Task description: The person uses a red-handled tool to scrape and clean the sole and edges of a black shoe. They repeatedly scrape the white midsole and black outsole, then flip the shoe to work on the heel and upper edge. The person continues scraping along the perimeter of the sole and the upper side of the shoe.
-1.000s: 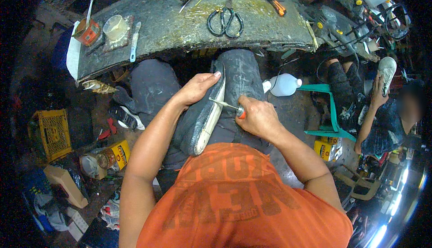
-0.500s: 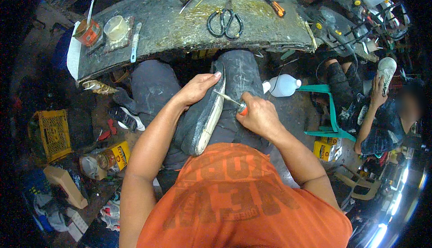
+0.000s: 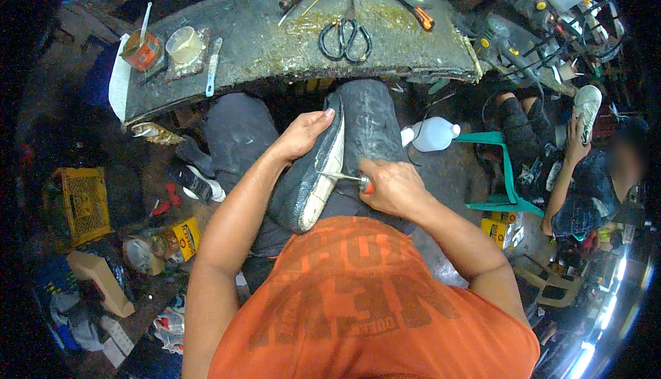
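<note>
A black shoe (image 3: 310,186) with a cream sole lies sole-side up and slanted across my lap. My left hand (image 3: 303,132) grips its far end, thumb on top. In my right hand (image 3: 391,187) is an awl (image 3: 365,183) with a red-and-silver handle; its thin shaft reaches left to the middle of the shoe, at the edge of the sole. Whether the point is inside the stitching is too small to tell.
The workbench (image 3: 248,59) holds scissors (image 3: 344,41), a cutter (image 3: 420,14), an orange can (image 3: 143,55) and a cup (image 3: 183,47). Right of me are a jug (image 3: 435,134), a green stool (image 3: 506,172) and a co-worker (image 3: 585,193) holding a shoe. A yellow crate (image 3: 85,207) stands left.
The awl's tip has moved toward me along the shoe's sole, and my right hand has shifted slightly down. My left hand keeps its grip.
</note>
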Motion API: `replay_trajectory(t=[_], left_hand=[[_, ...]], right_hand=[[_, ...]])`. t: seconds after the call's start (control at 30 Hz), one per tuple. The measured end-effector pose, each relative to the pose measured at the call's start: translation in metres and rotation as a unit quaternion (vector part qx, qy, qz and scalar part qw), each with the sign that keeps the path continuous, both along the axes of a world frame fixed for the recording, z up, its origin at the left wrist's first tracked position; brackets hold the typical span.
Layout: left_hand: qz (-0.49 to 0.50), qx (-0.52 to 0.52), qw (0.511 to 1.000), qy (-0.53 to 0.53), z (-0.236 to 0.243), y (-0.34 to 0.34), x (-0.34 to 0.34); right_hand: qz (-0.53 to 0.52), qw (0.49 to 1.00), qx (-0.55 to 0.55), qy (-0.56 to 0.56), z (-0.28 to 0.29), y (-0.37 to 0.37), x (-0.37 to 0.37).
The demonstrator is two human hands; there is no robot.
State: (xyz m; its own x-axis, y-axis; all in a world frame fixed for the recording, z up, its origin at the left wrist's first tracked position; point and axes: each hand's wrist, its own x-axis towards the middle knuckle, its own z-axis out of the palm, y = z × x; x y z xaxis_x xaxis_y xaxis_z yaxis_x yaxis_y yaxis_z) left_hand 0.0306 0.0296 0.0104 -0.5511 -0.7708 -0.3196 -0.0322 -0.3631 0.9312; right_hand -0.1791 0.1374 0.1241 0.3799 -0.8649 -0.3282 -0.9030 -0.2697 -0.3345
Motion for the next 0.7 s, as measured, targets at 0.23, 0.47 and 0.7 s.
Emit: replay_trajectory(t=[0.23, 0.47, 0.7], left_hand=[[0.086, -0.091, 0.992, 0.01, -0.006, 0.003, -0.004], [0.14, -0.098, 0.985, -0.011, -0.032, 0.007, -0.013], [0.122, -0.082, 0.989, -0.006, -0.035, 0.012, -0.01]], right_hand=[[-0.12, 0.992, 0.03, 0.001, 0.008, -0.004, -0.008], [-0.105, 0.994, -0.003, -0.016, -0.017, -0.002, 0.001], [-0.063, 0.997, -0.02, -0.028, -0.024, 0.001, -0.001]])
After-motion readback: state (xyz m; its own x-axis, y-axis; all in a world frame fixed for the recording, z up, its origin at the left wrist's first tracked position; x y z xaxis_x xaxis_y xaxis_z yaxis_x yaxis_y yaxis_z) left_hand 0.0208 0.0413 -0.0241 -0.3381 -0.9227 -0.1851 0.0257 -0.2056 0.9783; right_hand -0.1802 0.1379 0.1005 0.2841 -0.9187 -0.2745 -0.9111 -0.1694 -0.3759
